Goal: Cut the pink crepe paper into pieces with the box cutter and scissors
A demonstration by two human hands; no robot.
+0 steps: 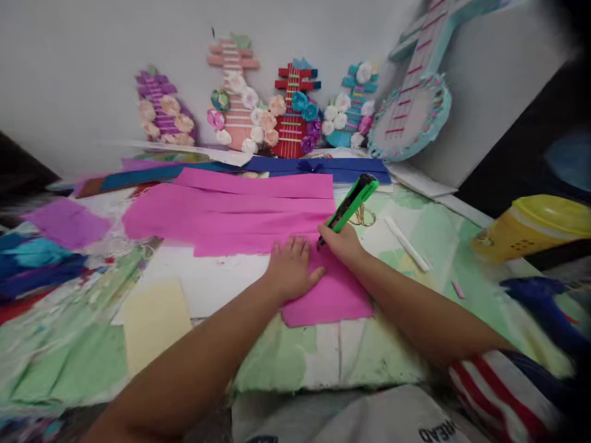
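1. Right hand [345,243]: grip closed around green-and-black tool [353,203], tip down at pink material [327,301].
2. Left hand [293,271]: grip empty, palm down, fingers slightly spread on pink material, which lies on bench [272,363].
3. From right hand: white stick [406,243] and yellow cup [517,231] at 3 o'clock; blue object [545,304], blurred, at 4.
4. From left hand: cream sheet [154,320] at 8; guitar-shaped decorations [290,126] at 11 to 1.
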